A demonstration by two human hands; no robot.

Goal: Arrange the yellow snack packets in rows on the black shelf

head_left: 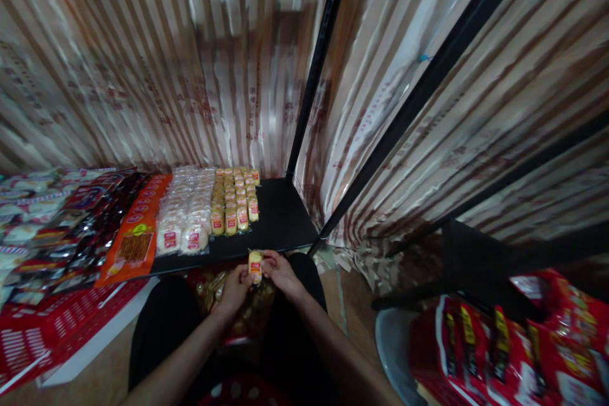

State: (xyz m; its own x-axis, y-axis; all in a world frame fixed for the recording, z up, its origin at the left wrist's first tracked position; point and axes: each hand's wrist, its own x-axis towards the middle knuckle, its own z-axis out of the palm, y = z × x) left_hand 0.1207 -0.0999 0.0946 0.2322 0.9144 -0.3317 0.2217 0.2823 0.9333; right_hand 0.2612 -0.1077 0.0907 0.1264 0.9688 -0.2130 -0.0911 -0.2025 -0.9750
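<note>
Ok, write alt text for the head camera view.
A left hand and right hand hold a small yellow packet before a black shelf, where similar packets sit in rows beside white packets. Red bags show lower right.

red basket [61, 327]: lower left | striped sheeting [190, 63]: behind | red bags [516, 358]: lower right

Free room on black shelf [284, 209], right of gold packets [231, 220]; black post [401, 127] bars right side.
</note>
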